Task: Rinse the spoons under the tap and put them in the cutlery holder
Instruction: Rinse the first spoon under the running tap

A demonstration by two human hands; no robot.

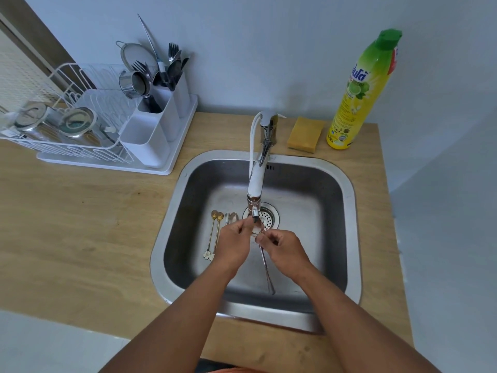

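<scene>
- Nearest us, both forearms reach in over the front rim of the sink (347,184), and our two hands meet under the tap (255,181).
- Our right hand (285,249) has its fingers curled, pinching a long steel spoon (266,267) near its bowl end; the handle hangs down toward the front of the basin. Our left hand (232,244) has its fingers curled in at the spoon's bowl, just below the spout. Whether it grips the bowl or only rubs it we cannot tell.
- The risk here, as we judge it: wet metal held in a fingertip pinch could slip and drop into the basin, and the bowl held so close beneath the spout could throw spray over the counter (80,211). Whether water is running is hard to make out.
- Just to the left of our left hand, two gold spoons (215,232) lie side by side on the sink floor, with what look like more spoon bowls (231,218) beside them, half hidden. They lie near the drain (267,217); a dropped spoon could knock them about.
- Farther off at back left, the cutlery holder (158,119) stands at the end of the dish rack (67,125), well apart from the sink. Its rear compartments already bristle with forks and spoons, so a careless drop could snag there; the carry across the counter will drip.
</scene>
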